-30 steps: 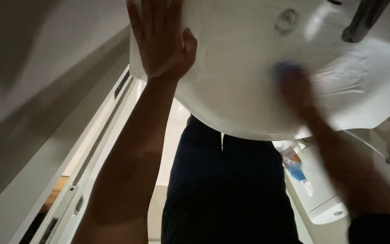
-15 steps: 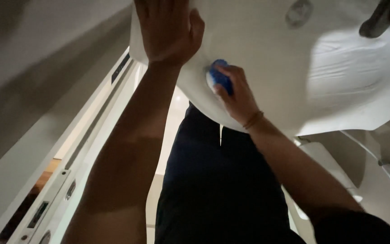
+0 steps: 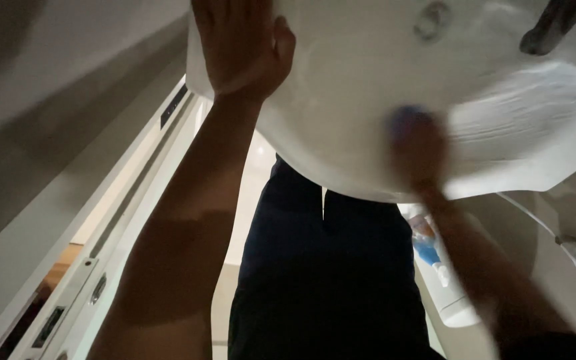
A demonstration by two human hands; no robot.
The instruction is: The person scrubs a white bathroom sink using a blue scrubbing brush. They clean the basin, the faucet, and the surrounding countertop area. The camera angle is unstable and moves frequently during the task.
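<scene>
While the left hand [image 3: 245,47] lies flat with fingers together on the white washbasin's [image 3: 341,127] rim at upper centre, the blurred right hand [image 3: 421,157] presses a blue sponge [image 3: 407,120] to the bowl's wall right of it, its finger state indiscernible.

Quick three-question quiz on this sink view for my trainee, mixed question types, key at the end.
1. True or false: the left hand lies flat on the rim of the white sink.
2. Which colour is the scrubbing pad under the right hand? A) blue B) red C) green
3. Fill in: the dark tap shows at the top ___ corner of the view.

Key: 1 true; 2 A; 3 right. The right hand is blurred, so its grip on the pad cannot be read.
</scene>
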